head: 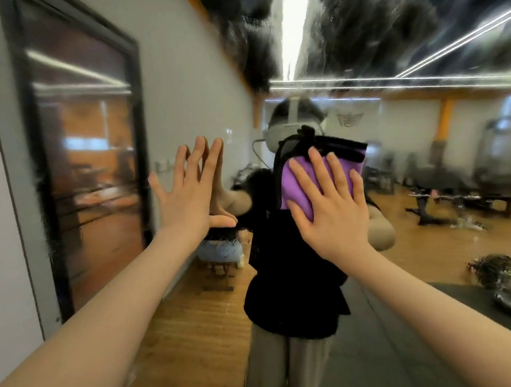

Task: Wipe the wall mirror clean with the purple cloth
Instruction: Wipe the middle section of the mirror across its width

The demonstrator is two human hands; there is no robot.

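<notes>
The wall mirror (427, 166) fills most of the view and reflects me and the room behind. My right hand (331, 215) presses the folded purple cloth (296, 184) flat against the glass at about head height, fingers spread and straight over it. The cloth's dark reflection shows just above and to the left of it. My left hand (185, 198) is raised to the left of the cloth with straight fingers, its fingertips meeting their own reflection on the glass. It holds nothing.
A black-framed door or window panel (85, 163) stands in the grey wall at left. The reflection shows a wooden floor, a dark mat, gym benches and equipment at right, and a ceiling with light strips. The picture is smeared by motion.
</notes>
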